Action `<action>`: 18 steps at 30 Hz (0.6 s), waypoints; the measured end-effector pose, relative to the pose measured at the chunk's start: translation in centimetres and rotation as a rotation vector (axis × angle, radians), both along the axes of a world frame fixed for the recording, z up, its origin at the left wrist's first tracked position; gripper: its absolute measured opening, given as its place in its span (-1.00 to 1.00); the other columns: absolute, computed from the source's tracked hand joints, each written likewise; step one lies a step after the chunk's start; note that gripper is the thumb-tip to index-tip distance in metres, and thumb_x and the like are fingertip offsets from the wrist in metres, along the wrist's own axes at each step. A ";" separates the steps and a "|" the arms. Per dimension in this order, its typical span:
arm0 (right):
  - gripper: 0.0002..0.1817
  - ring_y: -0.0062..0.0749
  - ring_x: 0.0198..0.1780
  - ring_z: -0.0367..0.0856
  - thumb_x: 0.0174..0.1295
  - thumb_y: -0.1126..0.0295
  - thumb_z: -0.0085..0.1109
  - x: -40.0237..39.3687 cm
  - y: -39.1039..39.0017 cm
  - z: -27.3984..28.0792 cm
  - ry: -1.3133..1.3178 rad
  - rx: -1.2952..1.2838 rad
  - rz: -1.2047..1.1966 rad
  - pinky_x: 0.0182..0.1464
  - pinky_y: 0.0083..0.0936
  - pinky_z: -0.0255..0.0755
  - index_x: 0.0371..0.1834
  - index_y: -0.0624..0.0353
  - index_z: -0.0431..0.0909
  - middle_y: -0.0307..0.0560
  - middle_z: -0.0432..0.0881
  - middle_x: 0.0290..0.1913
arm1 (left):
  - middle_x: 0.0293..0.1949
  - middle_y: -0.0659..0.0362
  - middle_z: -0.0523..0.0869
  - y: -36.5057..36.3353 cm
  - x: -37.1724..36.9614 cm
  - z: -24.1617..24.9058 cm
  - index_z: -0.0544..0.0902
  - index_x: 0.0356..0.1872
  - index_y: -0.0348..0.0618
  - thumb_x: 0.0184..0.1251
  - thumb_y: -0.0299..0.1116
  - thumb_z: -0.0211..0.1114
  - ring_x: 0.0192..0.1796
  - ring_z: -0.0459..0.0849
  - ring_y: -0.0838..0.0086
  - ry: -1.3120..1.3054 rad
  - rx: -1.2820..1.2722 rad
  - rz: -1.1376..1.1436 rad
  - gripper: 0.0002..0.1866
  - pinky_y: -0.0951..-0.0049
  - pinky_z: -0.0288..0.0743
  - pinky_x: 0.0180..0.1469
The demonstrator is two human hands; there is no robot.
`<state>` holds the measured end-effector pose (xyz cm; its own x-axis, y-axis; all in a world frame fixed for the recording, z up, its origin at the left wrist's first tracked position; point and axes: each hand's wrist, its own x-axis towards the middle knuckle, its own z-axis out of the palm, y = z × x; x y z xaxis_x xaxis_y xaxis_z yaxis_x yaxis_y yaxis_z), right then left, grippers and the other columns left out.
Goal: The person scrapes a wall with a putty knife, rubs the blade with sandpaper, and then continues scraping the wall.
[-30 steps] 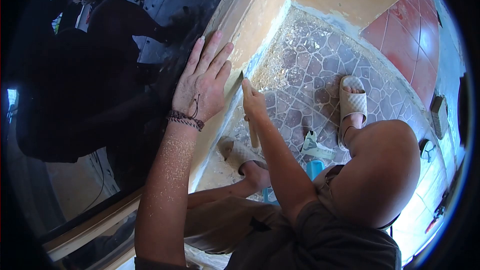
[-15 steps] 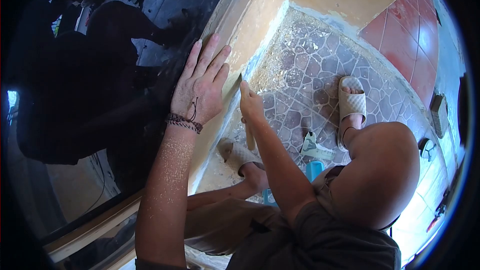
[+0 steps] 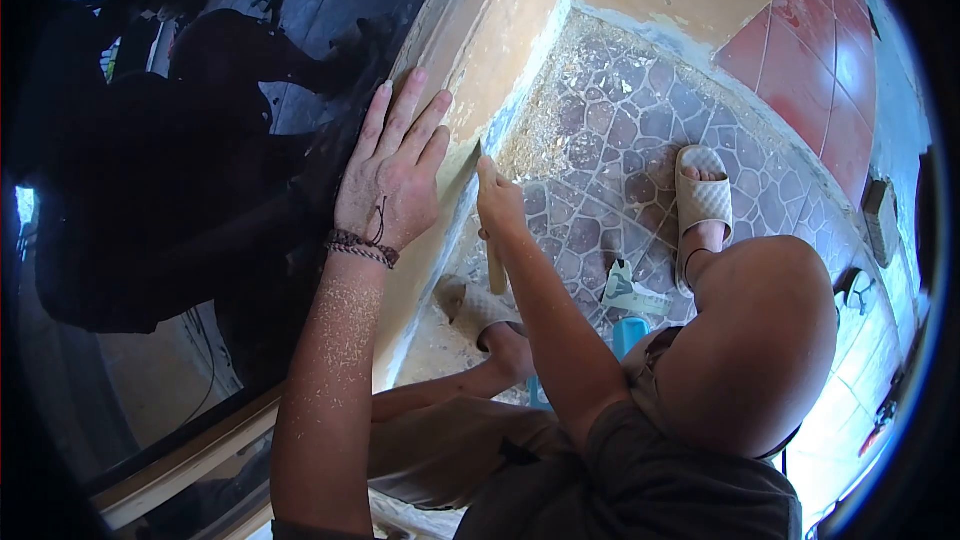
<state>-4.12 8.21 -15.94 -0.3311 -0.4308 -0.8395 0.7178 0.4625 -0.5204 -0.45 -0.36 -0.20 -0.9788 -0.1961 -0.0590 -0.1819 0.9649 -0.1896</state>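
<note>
My left hand [image 3: 392,180] lies flat with its fingers spread across the edge of the dark window glass [image 3: 250,240] and its wooden frame [image 3: 440,25]. A braided bracelet circles that wrist, and pale dust speckles the forearm. My right hand [image 3: 500,202] is closed round a scraper with a pale wooden handle [image 3: 496,272]. Its dark, narrow blade tip [image 3: 477,151] meets the low edge of the yellowish wall [image 3: 525,35], where the paint is worn to a whitish strip. Most of the blade and the grip are hidden by my fingers.
Flakes and dust [image 3: 545,145] cover the stone-patterned floor [image 3: 655,90] along the wall. A torn printed piece [image 3: 635,292] and a light blue object [image 3: 630,335] lie near my knee. Red tiles [image 3: 800,55] and a grey block [image 3: 881,222] are farther right.
The view has shifted slightly, so wall and window sit a little farther left. My left hand stays flat, and my right hand keeps its grip on the scraper at the wall's base.
</note>
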 end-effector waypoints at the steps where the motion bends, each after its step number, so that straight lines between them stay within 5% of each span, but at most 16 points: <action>1: -0.30 -0.32 -0.55 0.51 0.32 -0.22 -0.09 0.2 -0.1 -0.3 0.031 0.003 -0.010 -0.51 -0.33 0.41 -0.09 0.32 0.64 0.00 0.56 -0.52 | 0.33 0.12 0.44 -0.1 -0.1 0.0 0.65 -0.13 -0.26 0.14 -0.47 0.15 0.54 0.04 0.21 0.000 0.001 -0.001 -0.73 0.08 -0.18 0.55; 6: -0.35 -0.47 -0.67 0.34 0.33 -0.23 -0.05 -0.4 -0.3 -1.1 0.024 -0.076 -0.039 -0.67 -0.44 0.28 -0.19 0.27 0.59 -0.19 0.36 -0.60 | 0.32 0.12 0.45 0.0 0.0 -0.1 0.65 -0.12 -0.26 0.14 -0.48 0.15 0.54 0.05 0.21 0.010 -0.008 -0.009 -0.73 0.08 -0.17 0.55; 18: -0.34 -0.36 -0.65 0.42 0.34 -0.19 -0.09 -0.6 -0.4 0.7 -0.042 -0.044 -0.025 -0.64 -0.35 0.32 -0.24 0.34 0.57 -0.08 0.44 -0.59 | 0.33 0.13 0.45 -0.1 -0.2 0.0 0.64 -0.15 -0.22 0.13 -0.53 0.12 0.52 0.10 0.15 0.017 -0.011 -0.007 -0.74 0.03 -0.11 0.54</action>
<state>-4.76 7.84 -15.21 -0.3070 -0.4597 -0.8333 0.7507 0.4213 -0.5089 -0.65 -0.48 -0.21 -0.9810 -0.1899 -0.0401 -0.1785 0.9639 -0.1974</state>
